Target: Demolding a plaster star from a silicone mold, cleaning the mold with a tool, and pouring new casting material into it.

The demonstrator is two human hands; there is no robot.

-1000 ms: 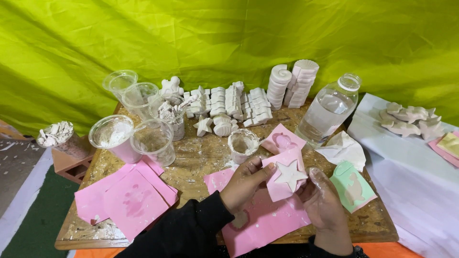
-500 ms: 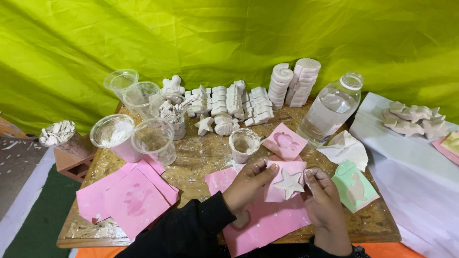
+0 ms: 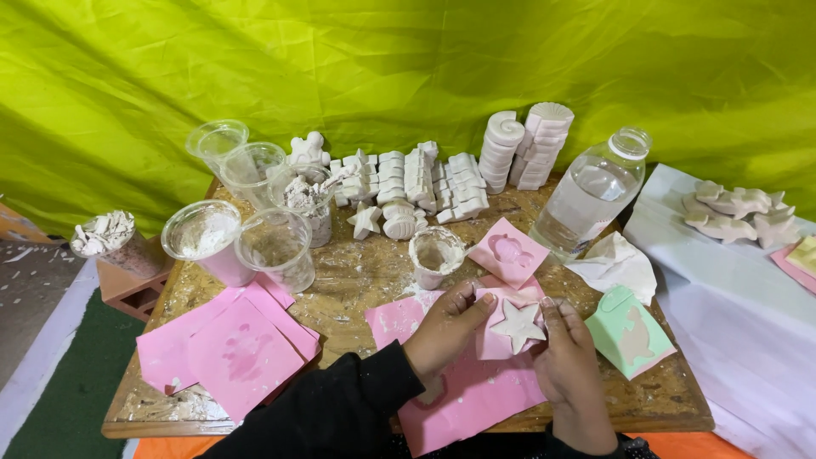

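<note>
Pink star mould (image 3: 511,327) now held lower, closer to body than second ago, above pink sheets (image 3: 476,395) at table (image 3: 357,280) front edge. Left hand (image 3: 444,331) fingers pinched on mould's left edge; right hand (image 3: 568,361) fingers clamped on right edge. White star cast (image 3: 518,323) seated in mould, not yet released.

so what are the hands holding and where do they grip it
Both hold a pink mould with a white star cast in it. The left hand grips its left edge, the right hand its right edge, thumbs on top.
</note>
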